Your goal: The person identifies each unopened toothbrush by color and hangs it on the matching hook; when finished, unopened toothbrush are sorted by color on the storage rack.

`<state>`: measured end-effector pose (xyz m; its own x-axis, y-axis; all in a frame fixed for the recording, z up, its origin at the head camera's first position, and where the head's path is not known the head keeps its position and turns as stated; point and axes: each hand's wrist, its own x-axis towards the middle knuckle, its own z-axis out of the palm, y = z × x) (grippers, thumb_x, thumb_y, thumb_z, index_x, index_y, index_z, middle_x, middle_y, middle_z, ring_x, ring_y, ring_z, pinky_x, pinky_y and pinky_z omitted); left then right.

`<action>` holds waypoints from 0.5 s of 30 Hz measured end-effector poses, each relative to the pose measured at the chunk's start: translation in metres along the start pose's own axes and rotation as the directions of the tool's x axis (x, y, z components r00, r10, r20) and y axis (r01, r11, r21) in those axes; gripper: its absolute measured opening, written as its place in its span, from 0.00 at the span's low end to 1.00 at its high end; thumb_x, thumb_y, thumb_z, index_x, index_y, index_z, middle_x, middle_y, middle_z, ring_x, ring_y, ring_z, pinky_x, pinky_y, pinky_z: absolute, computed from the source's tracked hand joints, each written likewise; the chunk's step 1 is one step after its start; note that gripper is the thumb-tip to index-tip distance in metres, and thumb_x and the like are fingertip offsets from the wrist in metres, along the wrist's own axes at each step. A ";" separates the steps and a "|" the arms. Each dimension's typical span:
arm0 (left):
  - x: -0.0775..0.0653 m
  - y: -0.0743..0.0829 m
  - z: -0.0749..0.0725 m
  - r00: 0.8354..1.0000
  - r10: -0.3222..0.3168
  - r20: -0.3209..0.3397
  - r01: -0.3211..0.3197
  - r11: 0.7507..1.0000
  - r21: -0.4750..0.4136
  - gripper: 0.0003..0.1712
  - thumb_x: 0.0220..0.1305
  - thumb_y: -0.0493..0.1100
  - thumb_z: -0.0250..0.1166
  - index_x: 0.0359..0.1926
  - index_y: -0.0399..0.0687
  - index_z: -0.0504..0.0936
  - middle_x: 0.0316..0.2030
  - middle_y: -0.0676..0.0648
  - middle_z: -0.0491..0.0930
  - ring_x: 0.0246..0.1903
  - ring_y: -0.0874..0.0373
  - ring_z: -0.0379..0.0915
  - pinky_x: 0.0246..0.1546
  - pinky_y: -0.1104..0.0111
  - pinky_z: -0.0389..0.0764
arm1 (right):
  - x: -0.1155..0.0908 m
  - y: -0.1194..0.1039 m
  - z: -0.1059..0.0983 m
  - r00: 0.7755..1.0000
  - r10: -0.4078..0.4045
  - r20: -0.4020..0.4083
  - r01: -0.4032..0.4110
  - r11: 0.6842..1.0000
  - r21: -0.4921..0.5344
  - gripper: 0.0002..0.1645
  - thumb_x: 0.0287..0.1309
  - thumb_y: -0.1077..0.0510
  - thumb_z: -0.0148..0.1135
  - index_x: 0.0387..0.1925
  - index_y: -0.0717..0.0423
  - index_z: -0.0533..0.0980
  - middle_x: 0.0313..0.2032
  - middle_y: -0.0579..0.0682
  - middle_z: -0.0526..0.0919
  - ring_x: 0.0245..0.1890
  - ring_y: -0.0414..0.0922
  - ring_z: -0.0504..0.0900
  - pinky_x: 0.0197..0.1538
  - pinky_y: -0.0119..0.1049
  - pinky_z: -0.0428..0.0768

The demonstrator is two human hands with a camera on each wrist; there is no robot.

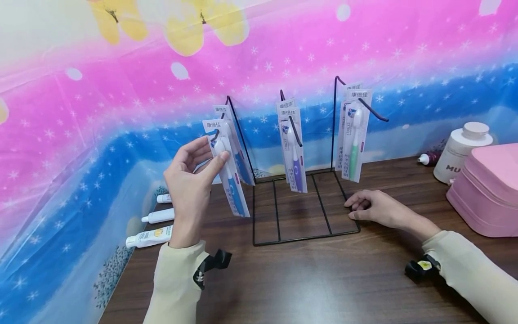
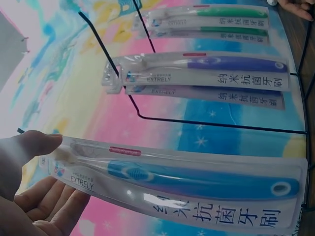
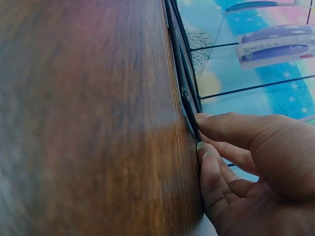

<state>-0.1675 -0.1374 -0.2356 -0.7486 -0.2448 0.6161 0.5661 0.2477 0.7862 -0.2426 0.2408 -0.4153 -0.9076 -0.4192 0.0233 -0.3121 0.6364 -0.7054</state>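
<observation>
My left hand (image 1: 190, 180) pinches a packaged blue toothbrush (image 1: 232, 184) near its top, thumb in front and fingers behind. The left hook of the black wire rack (image 1: 279, 211) passes through the top of this package, and another blue toothbrush pack (image 1: 243, 164) hangs behind it. In the left wrist view, the blue toothbrush (image 2: 197, 182) lies across the front, its printed card facing the camera. My right hand (image 1: 374, 208) grips the right side of the rack's base at the table; in the right wrist view, thumb and fingers (image 3: 231, 130) close around the thin black wire.
Purple toothbrush packs (image 1: 297, 166) hang on the middle hook, green ones (image 1: 355, 148) on the right hook. Several white tubes (image 1: 158, 216) lie at the left. A white bottle (image 1: 461, 150), a dark tube (image 1: 430, 158) and a pink case (image 1: 485, 198) stand at the right on the wooden table (image 1: 291, 279).
</observation>
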 end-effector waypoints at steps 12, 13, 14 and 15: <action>0.011 -0.012 0.010 0.999 0.029 -0.015 -0.029 1.000 0.009 0.26 0.55 0.35 0.73 0.54 0.31 0.78 0.45 0.37 0.80 0.45 0.47 0.77 0.48 0.66 0.79 | -0.001 0.000 0.001 1.000 -0.021 -0.014 0.021 1.000 0.001 0.16 0.58 0.55 0.69 0.47 0.55 0.81 0.35 0.45 0.82 0.35 0.43 0.78 0.37 0.36 0.77; 0.013 -0.013 0.010 0.999 0.034 -0.016 -0.034 0.999 0.009 0.26 0.55 0.35 0.73 0.54 0.30 0.77 0.45 0.37 0.80 0.45 0.46 0.77 0.48 0.66 0.79 | -0.001 0.001 0.000 1.000 -0.017 -0.017 0.017 1.000 0.000 0.15 0.58 0.55 0.69 0.47 0.54 0.81 0.35 0.45 0.82 0.35 0.43 0.78 0.37 0.36 0.77; 0.014 -0.014 0.011 0.999 0.038 -0.016 -0.038 0.999 0.011 0.26 0.55 0.34 0.73 0.54 0.30 0.77 0.46 0.38 0.80 0.45 0.46 0.77 0.48 0.65 0.79 | -0.001 0.001 0.000 1.000 -0.018 -0.018 0.018 1.000 -0.002 0.15 0.58 0.55 0.69 0.47 0.54 0.81 0.35 0.45 0.82 0.35 0.43 0.78 0.37 0.36 0.77; 0.015 -0.015 0.012 0.999 0.039 -0.017 -0.039 0.999 0.009 0.26 0.55 0.34 0.73 0.54 0.30 0.77 0.46 0.38 0.80 0.45 0.45 0.77 0.49 0.65 0.79 | -0.001 0.001 0.000 1.000 -0.020 -0.018 0.020 1.000 -0.001 0.15 0.58 0.55 0.69 0.47 0.55 0.81 0.35 0.45 0.82 0.35 0.43 0.78 0.37 0.36 0.77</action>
<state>-0.1910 -0.1332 -0.2388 -0.7198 -0.2505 0.6474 0.5920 0.2653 0.7610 -0.2422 0.2415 -0.4160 -0.9058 -0.4207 0.0502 -0.3309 0.6286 -0.7038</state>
